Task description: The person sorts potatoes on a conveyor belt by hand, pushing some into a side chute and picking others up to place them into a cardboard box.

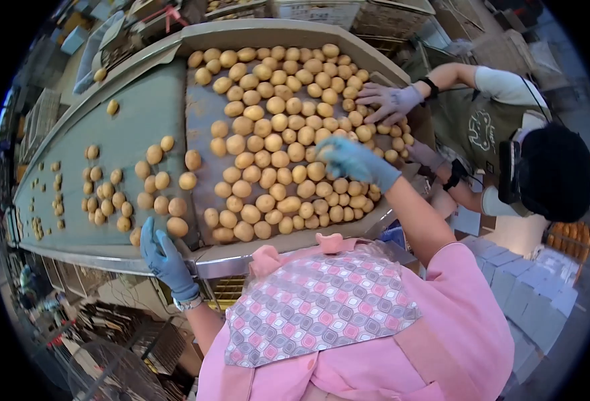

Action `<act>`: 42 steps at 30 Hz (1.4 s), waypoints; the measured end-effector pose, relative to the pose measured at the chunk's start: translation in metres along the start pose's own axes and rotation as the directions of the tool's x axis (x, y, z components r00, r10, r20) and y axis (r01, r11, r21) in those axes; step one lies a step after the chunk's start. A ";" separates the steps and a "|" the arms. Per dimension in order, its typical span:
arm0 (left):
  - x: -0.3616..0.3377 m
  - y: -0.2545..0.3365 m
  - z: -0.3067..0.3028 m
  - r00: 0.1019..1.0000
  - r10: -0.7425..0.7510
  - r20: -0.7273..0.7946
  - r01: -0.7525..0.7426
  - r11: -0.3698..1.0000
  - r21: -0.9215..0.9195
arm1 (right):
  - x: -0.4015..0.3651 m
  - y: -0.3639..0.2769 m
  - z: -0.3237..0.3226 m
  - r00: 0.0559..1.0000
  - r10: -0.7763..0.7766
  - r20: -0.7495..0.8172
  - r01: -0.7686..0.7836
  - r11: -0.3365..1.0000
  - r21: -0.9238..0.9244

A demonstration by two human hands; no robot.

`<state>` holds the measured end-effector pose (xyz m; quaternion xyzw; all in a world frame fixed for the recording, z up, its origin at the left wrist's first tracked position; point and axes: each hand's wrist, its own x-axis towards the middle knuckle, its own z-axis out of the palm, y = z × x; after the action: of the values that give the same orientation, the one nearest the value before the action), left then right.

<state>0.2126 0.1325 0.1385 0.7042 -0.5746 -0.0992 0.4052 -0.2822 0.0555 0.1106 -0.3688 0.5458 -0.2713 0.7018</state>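
And here's the blue-gloved left hand [165, 260] at the near rim of the green belt [141, 93], lower left of the frame, open with fingers extended beside a few potatoes [276, 105], nothing in its grasp! Over at centre right, the right hand [354, 162] reaches in among the crowded potatoes on the tray [200, 123], fingers partly bent and blurred, and whether it grips one I can't tell, while a co-worker's gloved hand [392, 101] lies on potatoes at upper right

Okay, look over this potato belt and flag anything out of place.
One lone potato seems to sit outside the far rim of the green belt, away from the others. Nothing else stands out; blemishes are too small to judge.
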 end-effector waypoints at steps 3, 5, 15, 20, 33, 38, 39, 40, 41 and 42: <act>0.005 0.006 -0.002 0.998 -0.016 0.057 0.019 0.999 -0.047 | -0.005 -0.027 -0.025 0.770 -0.625 0.130 0.590 0.618 -0.519; 0.004 0.014 -0.005 0.995 0.026 0.092 -0.025 1.000 -0.009 | 0.031 -0.042 -0.079 0.808 -0.587 0.052 0.475 0.700 0.533; 0.010 0.001 -0.007 0.987 0.103 0.121 -0.115 0.989 0.093 | 0.056 0.019 0.090 0.579 -0.815 -0.012 0.059 0.057 -0.997; 0.012 -0.007 -0.003 0.979 0.114 0.167 -0.127 0.989 0.074 | 0.105 -0.005 0.133 0.811 -0.459 -0.361 -0.348 0.118 -0.930; 0.015 0.000 -0.012 0.971 0.165 0.172 -0.192 0.970 0.152 | 0.008 0.040 0.054 0.853 -0.516 -0.081 0.415 0.765 -0.493; 0.014 0.021 -0.010 0.972 0.132 0.196 -0.152 0.984 0.091 | 0.024 -0.058 0.041 0.660 -0.710 -0.244 0.580 0.689 -0.434; 0.013 0.022 -0.015 0.970 0.142 0.197 -0.158 0.985 0.071 | 0.028 -0.063 0.049 0.646 -0.730 -0.223 0.600 0.666 -0.443; 0.015 0.019 -0.016 0.970 0.129 0.204 -0.149 0.985 0.083 | 0.029 -0.064 0.064 0.660 -0.737 -0.147 0.603 0.636 -0.482; 0.015 0.019 -0.017 0.970 0.140 0.200 -0.165 0.980 0.112 | 0.029 -0.067 0.075 0.665 -0.744 -0.070 0.606 0.592 -0.532; 0.014 0.020 -0.016 0.968 0.150 0.199 -0.179 0.974 0.138 | 0.031 -0.046 0.092 0.599 -0.800 0.016 0.635 0.463 -0.618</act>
<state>0.2124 0.1270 0.1673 0.6707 -0.6727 -0.0861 0.3004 -0.1843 0.0253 0.1431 -0.7130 0.4819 -0.4176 0.2916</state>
